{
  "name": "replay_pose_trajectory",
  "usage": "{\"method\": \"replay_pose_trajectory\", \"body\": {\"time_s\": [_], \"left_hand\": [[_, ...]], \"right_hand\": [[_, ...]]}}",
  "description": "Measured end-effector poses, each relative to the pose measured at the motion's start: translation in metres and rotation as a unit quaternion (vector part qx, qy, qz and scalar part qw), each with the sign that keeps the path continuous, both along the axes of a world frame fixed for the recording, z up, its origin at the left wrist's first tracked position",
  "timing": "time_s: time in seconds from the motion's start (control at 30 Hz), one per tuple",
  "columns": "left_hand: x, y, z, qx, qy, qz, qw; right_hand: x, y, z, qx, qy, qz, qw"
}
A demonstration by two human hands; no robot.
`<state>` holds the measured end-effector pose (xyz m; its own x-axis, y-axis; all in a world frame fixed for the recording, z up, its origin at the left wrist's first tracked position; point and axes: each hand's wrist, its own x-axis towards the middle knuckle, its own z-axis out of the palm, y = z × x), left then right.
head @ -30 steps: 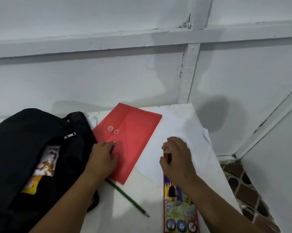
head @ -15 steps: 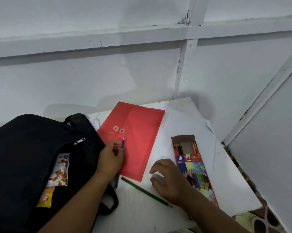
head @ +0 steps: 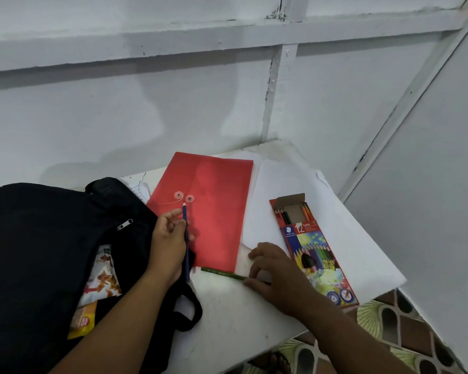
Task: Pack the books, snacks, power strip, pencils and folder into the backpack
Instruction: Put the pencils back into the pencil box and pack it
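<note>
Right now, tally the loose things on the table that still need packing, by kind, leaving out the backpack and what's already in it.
Loose pencils: 2, blue pencil in the left hand, green pencil under the right hand
Pencil box: 1
Red folder: 1
Total: 4

Left grip (head: pixel 168 238) pinches a pencil (head: pixel 185 238); right grip (head: pixel 272 271) curls onto another.

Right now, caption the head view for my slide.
Left hand holds blue pencil; right hand picks green pencil.
</note>
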<state>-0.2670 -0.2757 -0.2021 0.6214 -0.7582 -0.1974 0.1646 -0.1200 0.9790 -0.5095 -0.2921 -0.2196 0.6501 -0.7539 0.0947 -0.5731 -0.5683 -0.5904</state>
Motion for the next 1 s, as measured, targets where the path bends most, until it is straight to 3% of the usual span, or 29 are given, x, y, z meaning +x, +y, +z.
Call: {"method": "replay_pose_trajectory", "body": {"time_s": [0.2, 0.4, 0.63, 0.73, 0.83, 1.0], "left_hand": [[-0.001, 0.002, 0.003, -0.009, -0.011, -0.02, 1.0], [-0.007, 0.0, 0.0, 0.002, -0.069, -0.031, 0.997], [-0.024, -0.007, 0.004, 0.001, -0.203, -0.044, 0.978], [-0.04, -0.02, 0.011, 0.005, -0.224, -0.067, 0.972], [-0.062, -0.036, 0.017, -0.002, -0.182, -0.076, 0.98], [-0.114, -0.055, 0.025, -0.006, -0.16, -0.097, 0.982]], "right_hand": [[0.0, -0.002, 0.03, 0.031, 0.0, -0.069, 0.997], [-0.004, -0.007, 0.057, 0.157, -0.153, -0.144, 0.965], [-0.023, -0.03, 0.075, 0.233, -0.231, -0.127, 0.936], [-0.034, -0.049, 0.078, 0.209, -0.201, -0.085, 0.953], [-0.045, -0.07, 0.079, 0.109, -0.197, -0.1, 0.969], [-0.079, -0.107, 0.083, 0.057, -0.301, -0.169, 0.937]]}}
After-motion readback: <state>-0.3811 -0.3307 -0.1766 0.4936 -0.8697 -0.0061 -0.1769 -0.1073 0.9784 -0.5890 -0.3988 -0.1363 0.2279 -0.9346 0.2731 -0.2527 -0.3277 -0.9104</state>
